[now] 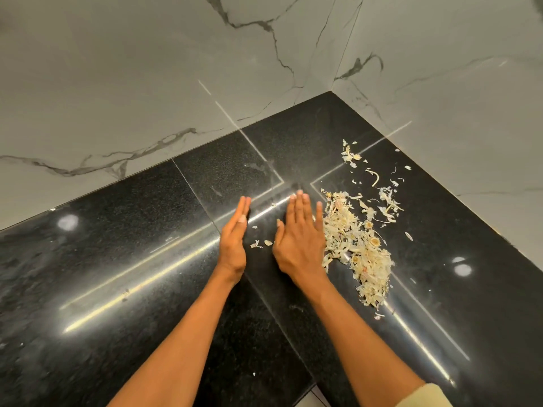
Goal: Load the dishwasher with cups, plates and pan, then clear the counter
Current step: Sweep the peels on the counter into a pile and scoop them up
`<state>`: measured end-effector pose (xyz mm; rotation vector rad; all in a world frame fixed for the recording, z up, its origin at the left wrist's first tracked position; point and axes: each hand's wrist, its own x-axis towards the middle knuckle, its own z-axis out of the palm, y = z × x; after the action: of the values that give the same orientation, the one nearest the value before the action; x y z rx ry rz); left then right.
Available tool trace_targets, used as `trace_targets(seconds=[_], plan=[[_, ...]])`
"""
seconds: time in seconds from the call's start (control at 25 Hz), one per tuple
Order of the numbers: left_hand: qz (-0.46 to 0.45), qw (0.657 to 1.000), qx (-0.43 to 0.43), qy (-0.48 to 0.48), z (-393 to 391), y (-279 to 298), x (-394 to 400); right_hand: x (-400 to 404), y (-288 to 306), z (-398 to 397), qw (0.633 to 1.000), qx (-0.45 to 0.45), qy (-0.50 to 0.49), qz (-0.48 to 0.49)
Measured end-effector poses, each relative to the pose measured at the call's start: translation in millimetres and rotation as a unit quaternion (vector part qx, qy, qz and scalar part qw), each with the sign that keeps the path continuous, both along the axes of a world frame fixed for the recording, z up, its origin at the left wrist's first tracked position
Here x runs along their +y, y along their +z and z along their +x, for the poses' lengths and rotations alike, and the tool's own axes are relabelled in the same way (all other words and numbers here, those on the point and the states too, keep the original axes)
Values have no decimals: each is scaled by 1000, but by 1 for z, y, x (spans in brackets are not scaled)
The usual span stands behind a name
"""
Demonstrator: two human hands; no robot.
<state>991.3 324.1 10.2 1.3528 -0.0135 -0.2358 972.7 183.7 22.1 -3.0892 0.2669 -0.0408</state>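
A heap of pale garlic and onion peels (pixel 357 245) lies on the black granite counter (pixel 132 259) near the corner, with loose scraps scattered toward the right wall. My right hand (pixel 299 236) rests flat, palm down, with its outer edge touching the left side of the heap. My left hand (pixel 235 233) stands on its edge a little to the left, fingers straight and together, holding nothing. Two small peel bits (pixel 260 243) lie between the hands. No cups, plates or pan are in view.
Marble-patterned walls (pixel 147 83) close the counter at the back and the right, meeting in a corner (pixel 333 89). The counter's front edge (pixel 311 386) runs along the bottom, with floor below. Ceiling lights reflect on the polished stone.
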Motion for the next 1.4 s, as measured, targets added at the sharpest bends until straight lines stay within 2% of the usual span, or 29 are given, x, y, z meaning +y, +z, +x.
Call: trace_targets(seconds=[0.16,0.24,0.36,0.6,0.72,0.84,1.0,1.12,1.24,1.4], plan=[[-25,999,7,31,-9,-1,13,66,-12,-8,991,8,129,21],[-5,1000,3,17,-13,-5,19,78,-19,-15,989,42,144,6],[51,998,-19,-21,-17,-9,26,64,-19,-23,988,43,149,23],[114,992,-27,-46,-34,-13,27,-38,-15,-35,996,71,32,-32],[130,990,-24,-51,-52,-15,31,-53,-11,-41,997,58,6,-51],[134,989,-30,-53,-69,-12,35,-21,-1,-63,999,24,41,-7],[136,989,-25,-54,-89,-13,45,61,5,-119,988,-16,132,72],[133,989,-14,-67,-105,-8,58,105,-11,-170,979,16,184,90],[132,988,-13,-80,-119,-7,68,111,-22,-196,978,39,178,102],[125,991,-13,-51,-128,-8,68,82,-23,-172,980,30,185,60]])
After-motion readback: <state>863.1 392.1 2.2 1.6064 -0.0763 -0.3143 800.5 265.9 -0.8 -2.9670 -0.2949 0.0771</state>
